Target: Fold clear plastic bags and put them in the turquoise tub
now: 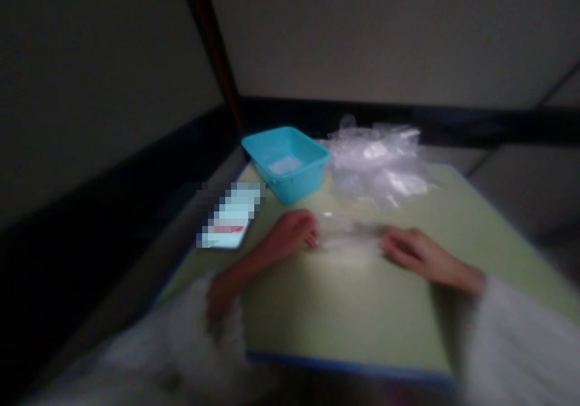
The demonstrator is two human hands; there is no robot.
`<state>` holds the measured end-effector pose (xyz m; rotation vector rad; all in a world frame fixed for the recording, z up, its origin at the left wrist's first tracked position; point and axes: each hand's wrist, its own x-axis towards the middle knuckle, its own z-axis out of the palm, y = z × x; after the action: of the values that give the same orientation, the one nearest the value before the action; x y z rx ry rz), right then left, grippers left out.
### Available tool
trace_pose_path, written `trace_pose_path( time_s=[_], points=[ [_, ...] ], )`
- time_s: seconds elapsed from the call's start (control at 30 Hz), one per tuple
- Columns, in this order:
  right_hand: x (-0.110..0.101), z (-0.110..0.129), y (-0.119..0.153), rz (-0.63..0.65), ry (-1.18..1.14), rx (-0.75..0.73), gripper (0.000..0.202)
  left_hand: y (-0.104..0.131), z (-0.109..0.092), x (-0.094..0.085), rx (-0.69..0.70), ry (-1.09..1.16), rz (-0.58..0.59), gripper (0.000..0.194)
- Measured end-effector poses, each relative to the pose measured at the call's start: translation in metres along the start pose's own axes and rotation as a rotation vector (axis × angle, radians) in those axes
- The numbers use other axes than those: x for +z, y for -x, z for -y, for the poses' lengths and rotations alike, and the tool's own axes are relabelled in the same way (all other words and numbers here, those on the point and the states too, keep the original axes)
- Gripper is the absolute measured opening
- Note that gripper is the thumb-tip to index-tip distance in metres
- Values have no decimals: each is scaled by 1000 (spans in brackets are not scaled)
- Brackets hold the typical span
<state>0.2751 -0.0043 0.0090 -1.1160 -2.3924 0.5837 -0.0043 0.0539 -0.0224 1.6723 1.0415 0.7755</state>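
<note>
Between my two hands a clear plastic bag (347, 237) is stretched sideways just over the table; its outline is blurred. My left hand (296, 234) has its fingers curled closed at the bag's left end. At the right end, my right hand (410, 250) pinches the bag between thumb and fingers. Behind it, a pile of clear plastic bags (378, 161) lies heaped on the far side of the table. Left of that pile stands a turquoise plastic basket (301, 185) with a pale, flat piece (284, 165) inside that I cannot make out.
The light green table (344, 315) has a blue edge. A phone-like device with a lit, pixelated screen (233, 215) lies near its left edge. Pale walls (385, 37) with a dark band rise behind the table. The room is dim.
</note>
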Motion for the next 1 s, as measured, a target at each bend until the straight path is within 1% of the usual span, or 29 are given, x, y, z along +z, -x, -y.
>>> trace_pose_path(
  time_s=[0.1,0.17,0.3,0.4,0.47,0.53,0.67,0.73,0.87,1.0],
  points=[
    [2,-1,-9,-48,-195,143,29,-2,4,-1,37,-16,-39,20],
    [5,-2,-13,-81,-290,240,30,-2,5,-1,39,10,-49,16],
    [12,-3,-19,-171,-423,394,29,-3,4,2,-15,87,-68,5],
    [15,-3,-21,-242,-492,479,32,-3,1,3,-64,92,-85,11],
    [16,-3,-20,-264,-521,491,35,-1,0,2,-96,77,-65,12],
    [15,-3,-19,-255,-536,471,35,2,-2,1,-137,61,-9,11],
    [13,-4,-15,-215,-529,454,34,10,-11,2,-255,98,171,8],
    [12,-4,-13,-220,-522,470,35,13,-18,4,-323,133,231,9],
    [15,-5,-14,-262,-504,518,40,16,-29,9,-408,165,232,8],
    [19,-6,-16,-293,-436,534,39,16,-30,10,-410,190,237,9]
  ],
)
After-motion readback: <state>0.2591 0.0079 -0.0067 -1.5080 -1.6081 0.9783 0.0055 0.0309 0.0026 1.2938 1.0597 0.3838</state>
